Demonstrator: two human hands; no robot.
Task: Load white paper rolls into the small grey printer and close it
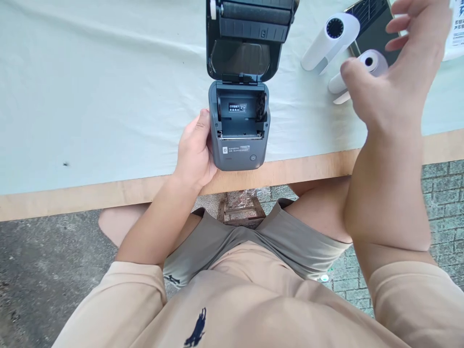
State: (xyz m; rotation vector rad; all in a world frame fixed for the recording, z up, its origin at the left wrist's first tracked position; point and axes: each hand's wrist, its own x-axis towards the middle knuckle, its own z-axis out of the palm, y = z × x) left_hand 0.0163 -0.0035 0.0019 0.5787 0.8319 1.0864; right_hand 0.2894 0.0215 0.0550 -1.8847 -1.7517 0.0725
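Note:
My left hand (pixel 195 154) grips the left side of a dark grey portable label printer (pixel 239 157) at the table's front edge. The printer's lid (pixel 250 29) is swung up and away, and its paper bay shows no roll inside. A small label with print sits in the bay, and a power button is on the front. Off to the right, my right hand (pixel 391 82) is raised with fingers spread and nothing in it. Near its thumb lies a small white paper roll (pixel 338 83), partly covered by the hand. A larger white roll (pixel 319 46) with a dark core lies just beyond.
A dark flat device, perhaps a phone (pixel 373 29), lies behind the rolls. At the far right is a white printed package (pixel 457 34), cut off by the frame. A pale cloth (pixel 108 96) covers the table, whose wooden edge (pixel 308 166) runs above my lap.

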